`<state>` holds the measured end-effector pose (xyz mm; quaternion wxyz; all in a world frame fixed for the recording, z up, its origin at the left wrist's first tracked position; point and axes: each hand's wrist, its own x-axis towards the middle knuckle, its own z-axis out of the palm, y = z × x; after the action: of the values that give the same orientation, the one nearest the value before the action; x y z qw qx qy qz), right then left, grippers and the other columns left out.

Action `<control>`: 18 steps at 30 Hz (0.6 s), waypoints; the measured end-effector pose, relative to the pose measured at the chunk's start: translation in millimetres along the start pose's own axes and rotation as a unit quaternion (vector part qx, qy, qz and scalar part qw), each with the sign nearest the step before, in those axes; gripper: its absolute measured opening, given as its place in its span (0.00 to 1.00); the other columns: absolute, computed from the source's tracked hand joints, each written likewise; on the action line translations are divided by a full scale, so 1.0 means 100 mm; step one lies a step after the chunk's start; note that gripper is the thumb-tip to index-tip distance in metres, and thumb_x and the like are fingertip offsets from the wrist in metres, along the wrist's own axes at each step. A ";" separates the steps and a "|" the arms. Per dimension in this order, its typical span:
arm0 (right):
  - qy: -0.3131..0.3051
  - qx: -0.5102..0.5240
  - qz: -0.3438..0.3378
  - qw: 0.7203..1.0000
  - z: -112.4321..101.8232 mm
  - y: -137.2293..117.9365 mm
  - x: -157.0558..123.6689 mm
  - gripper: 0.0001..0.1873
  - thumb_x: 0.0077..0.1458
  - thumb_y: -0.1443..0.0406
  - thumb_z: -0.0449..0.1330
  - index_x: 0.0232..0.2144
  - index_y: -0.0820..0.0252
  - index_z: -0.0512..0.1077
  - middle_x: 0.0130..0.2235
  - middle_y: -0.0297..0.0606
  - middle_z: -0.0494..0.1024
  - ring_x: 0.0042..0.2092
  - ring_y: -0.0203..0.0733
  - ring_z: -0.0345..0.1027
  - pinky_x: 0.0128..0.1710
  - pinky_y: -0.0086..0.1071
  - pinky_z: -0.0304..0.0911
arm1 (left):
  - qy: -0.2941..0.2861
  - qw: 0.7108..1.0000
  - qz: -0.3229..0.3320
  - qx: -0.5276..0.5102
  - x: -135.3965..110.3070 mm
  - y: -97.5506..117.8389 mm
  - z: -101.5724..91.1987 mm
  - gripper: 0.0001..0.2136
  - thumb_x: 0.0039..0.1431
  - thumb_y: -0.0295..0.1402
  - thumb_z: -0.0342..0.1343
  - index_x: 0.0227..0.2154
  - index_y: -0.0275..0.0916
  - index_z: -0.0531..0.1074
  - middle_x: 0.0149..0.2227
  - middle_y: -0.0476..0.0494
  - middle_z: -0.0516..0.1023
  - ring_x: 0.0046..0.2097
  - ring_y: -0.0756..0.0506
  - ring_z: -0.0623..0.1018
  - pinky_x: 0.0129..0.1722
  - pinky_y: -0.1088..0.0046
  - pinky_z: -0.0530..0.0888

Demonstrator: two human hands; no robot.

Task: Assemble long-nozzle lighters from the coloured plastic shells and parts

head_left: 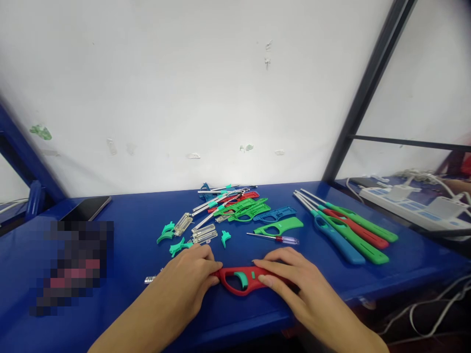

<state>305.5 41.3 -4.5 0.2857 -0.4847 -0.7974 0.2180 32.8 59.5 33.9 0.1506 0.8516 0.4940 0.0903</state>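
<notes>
A red lighter handle [241, 283] with a teal trigger lies on the blue table [132, 230] near its front edge. My left hand [187, 277] grips its left end with curled fingers. My right hand [294, 279] presses on its right end, fingers laid over the red shell. Just behind them lie a small red-handled screwdriver [274, 239], a green handle shell [278, 226], teal triggers [225, 238] and clear gas tubes [203, 234].
A pile of green, red and blue handle shells with metal tubes [235, 203] sits at mid-table. Several finished long lighters [346, 228] lie to the right. A dark phone [86, 209] rests at the back left, a white power strip [408, 206] on the neighbouring bench.
</notes>
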 end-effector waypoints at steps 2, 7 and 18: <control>0.005 0.001 -0.002 1.000 0.00 0.00 0.00 0.16 0.74 0.53 0.57 0.57 0.39 0.79 0.54 0.37 0.78 0.56 0.49 0.71 0.60 0.44 0.66 | 0.000 1.000 -0.004 0.018 0.01 0.01 0.02 0.15 0.72 0.27 0.47 0.37 0.41 0.79 0.42 0.43 0.77 0.42 0.42 0.77 0.42 0.65 0.70; 0.003 -0.022 -0.005 1.000 -0.01 -0.02 0.02 0.16 0.73 0.52 0.58 0.57 0.39 0.80 0.53 0.38 0.78 0.55 0.51 0.72 0.60 0.46 0.65 | 0.021 0.998 -0.002 0.061 0.03 0.02 0.14 0.17 0.71 0.25 0.43 0.36 0.39 0.79 0.40 0.41 0.76 0.41 0.41 0.76 0.41 0.63 0.70; 0.029 0.023 0.038 0.999 0.03 0.06 0.03 0.16 0.70 0.53 0.62 0.57 0.42 0.78 0.52 0.37 0.77 0.56 0.50 0.71 0.60 0.43 0.64 | 0.041 0.993 0.041 0.106 0.00 0.05 0.12 0.18 0.70 0.20 0.43 0.40 0.41 0.79 0.43 0.41 0.77 0.45 0.38 0.75 0.48 0.57 0.72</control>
<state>306.4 46.5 -9.6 0.3115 -0.5138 -0.7646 0.2331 40.6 55.2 23.9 0.0352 0.8776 0.4716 0.0781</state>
